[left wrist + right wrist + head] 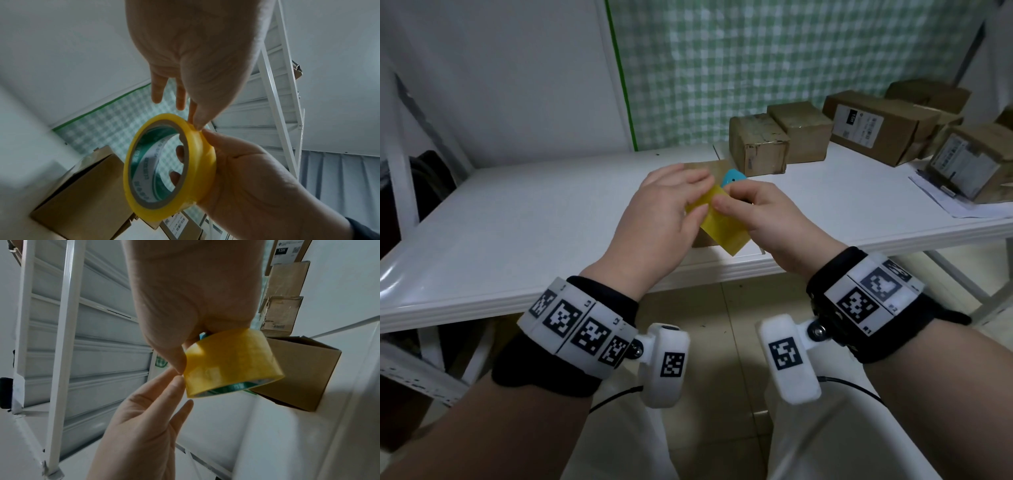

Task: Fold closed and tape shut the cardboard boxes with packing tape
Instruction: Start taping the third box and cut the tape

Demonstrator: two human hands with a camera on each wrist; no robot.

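My right hand [756, 209] grips a yellow roll of packing tape [717, 222] above the table's front edge, its fingers pushed through the core [179, 155] and its thumb on the outer band. My left hand [671, 205] reaches over the tape roll [230, 363] with nearly straight fingers. Its thumb tip [198, 125] and two fingertips [177, 379] touch the band beside the right thumb. No loose end of tape shows. An open brown cardboard box [298, 369] stands on the table under the hands, mostly hidden in the head view.
The white table [517, 222] runs left to right. Several taped cardboard boxes [760, 144] with labels stand at its back right, beside some papers [941, 198]. A small light blue object [734, 178] shows just behind my right fingers. A white metal frame [68, 321] stands at the left.
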